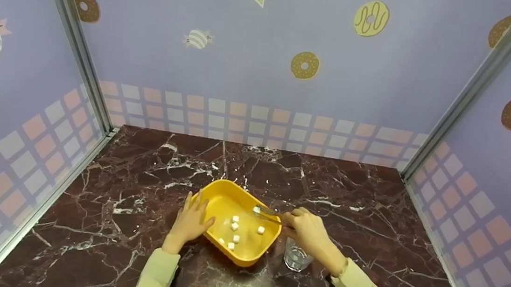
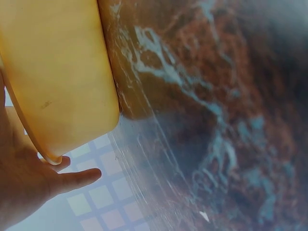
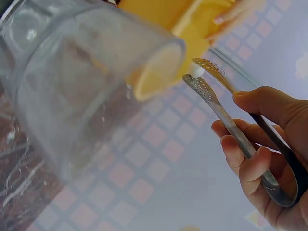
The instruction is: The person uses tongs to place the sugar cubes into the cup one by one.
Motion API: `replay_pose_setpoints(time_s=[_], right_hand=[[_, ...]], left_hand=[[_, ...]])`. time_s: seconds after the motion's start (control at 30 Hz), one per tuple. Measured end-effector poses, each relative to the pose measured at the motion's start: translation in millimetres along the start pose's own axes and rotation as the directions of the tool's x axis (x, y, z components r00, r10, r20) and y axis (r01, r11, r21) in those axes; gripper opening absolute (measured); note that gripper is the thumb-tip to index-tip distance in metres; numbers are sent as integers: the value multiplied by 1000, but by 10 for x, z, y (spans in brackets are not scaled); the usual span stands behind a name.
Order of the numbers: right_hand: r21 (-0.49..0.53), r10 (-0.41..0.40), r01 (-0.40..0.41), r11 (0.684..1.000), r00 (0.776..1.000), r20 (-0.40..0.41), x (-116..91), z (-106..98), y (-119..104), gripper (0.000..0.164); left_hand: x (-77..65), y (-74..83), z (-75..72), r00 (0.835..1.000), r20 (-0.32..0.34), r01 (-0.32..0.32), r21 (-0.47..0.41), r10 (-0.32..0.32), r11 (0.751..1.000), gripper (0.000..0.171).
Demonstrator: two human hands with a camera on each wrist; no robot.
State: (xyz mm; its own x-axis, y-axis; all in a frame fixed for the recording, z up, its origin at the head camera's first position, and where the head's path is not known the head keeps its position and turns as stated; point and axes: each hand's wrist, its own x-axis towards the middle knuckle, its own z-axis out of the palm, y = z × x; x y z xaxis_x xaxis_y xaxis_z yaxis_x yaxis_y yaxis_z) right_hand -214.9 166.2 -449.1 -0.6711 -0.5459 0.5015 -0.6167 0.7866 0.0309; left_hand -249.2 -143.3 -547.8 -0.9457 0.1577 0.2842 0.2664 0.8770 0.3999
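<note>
My right hand grips metal tongs with perforated tips, thumb on one arm and fingers round the other. At the tips, in the head view, is a small white cube, over the right part of a yellow basin. Several more white cubes lie on the basin's floor. My left hand rests on the basin's left rim with its fingers spread and fairly straight. Beneath my right hand stands a clear glass, partly hidden by it in the head view; it looms large in the right wrist view.
The basin and glass stand on a dark red marbled tabletop with white veins. Purple panels printed with sweets and tiles enclose it at the back and both sides, with metal posts at the corners.
</note>
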Motion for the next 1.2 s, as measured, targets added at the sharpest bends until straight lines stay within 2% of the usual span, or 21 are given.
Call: replay_pose_setpoints(time_s=[0.27, 0.53, 0.8, 1.0, 1.2], right_hand=[[-11, 72, -74, 997, 992, -106, -164, -349, 189, 24], [-23, 130, -134, 991, 984, -124, -412, -564, 280, 28], [-26, 197, -199, 980, 979, -47, -659, -686, 278, 28], [-17, 261, -261, 965, 965, 21, -817, -733, 265, 29], [-7, 272, -272, 962, 959, 74, -900, -699, 264, 29]], left_hand=[[-2, -6, 13, 1000, -8, -8, 5, 8, 1000, 59], [-2, -5, 10, 1000, 7, -10, 10, 10, 1000, 59], [-1, -8, -5, 1000, 12, 4, -6, -4, 1000, 60], [0, -8, -6, 1000, 7, 3, -9, -3, 1000, 60], [7, -2, 3, 1000, 4, 1, -12, -1, 1000, 59]])
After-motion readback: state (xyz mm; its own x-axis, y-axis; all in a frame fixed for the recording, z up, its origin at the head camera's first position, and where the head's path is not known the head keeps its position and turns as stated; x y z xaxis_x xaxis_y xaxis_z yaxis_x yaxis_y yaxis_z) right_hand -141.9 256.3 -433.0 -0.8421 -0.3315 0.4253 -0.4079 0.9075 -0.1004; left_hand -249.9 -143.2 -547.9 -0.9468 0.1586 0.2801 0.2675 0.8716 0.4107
